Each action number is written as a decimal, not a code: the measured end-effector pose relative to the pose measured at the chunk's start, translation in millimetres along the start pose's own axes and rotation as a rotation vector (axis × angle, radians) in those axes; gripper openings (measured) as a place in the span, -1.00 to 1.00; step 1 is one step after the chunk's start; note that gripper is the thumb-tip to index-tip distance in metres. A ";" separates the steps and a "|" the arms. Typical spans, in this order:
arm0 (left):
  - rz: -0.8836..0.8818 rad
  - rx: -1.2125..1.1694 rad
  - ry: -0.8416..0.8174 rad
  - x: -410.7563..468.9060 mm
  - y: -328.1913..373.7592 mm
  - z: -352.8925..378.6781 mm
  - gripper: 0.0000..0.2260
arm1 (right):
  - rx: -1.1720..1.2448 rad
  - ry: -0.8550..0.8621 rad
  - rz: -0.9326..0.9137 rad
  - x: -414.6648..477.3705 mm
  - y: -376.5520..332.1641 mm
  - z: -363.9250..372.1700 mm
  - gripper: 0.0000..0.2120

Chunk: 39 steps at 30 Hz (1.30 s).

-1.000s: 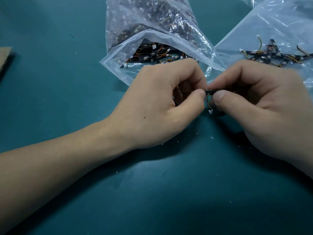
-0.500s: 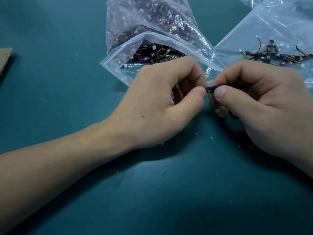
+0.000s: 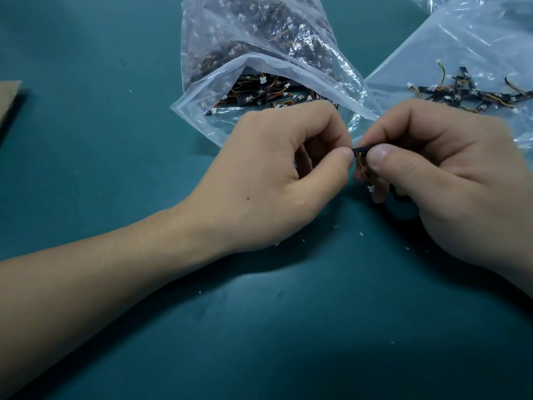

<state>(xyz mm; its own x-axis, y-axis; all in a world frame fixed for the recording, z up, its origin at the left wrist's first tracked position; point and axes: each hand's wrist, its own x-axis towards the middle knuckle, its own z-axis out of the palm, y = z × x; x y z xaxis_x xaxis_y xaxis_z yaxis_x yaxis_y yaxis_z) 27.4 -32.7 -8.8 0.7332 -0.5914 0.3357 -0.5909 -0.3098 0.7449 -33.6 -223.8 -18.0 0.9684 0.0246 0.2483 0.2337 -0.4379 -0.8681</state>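
- Swinging back into view just under the pinch, the white connector (image 3: 370, 188) is dangling on thin yellow-orange wires, while both hands are barely shifting.
- Left of the grip, the left hand (image 3: 277, 174) is pinching the strip's end between thumb and curled forefinger, probably bracing it.
- At the grip itself, the flat, stiff black strip (image 3: 360, 148) is bridging the two thumbs above the teal mat (image 3: 288, 327).
- Right of it, the right hand (image 3: 450, 183) is pinching the other end, hiding most of it.
- Beyond the grip, a crinkly clear bag (image 3: 259, 67) is gaping handward for easy reach; rightward, loose strips (image 3: 467, 95) are lying on a flat bag (image 3: 461, 47).
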 end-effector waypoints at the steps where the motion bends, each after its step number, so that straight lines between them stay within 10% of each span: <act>1: -0.001 0.009 -0.002 -0.5 0.3 0.6 -0.91 | 0.008 -0.001 0.006 0.5 0.7 -0.2 -0.88; 39: -0.055 0.029 -0.073 -0.6 0.5 -2.5 -0.77 | 0.039 0.040 0.029 -2.3 -1.3 1.6 -0.86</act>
<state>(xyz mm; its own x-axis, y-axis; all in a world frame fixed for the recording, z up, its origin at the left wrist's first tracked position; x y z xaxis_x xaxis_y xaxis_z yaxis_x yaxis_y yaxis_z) 27.5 -30.7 -7.3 0.7390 -0.6254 0.2505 -0.5605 -0.3645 0.7436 -36.0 -221.8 -18.2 0.9707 -0.0238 0.2391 0.2096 -0.4028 -0.8910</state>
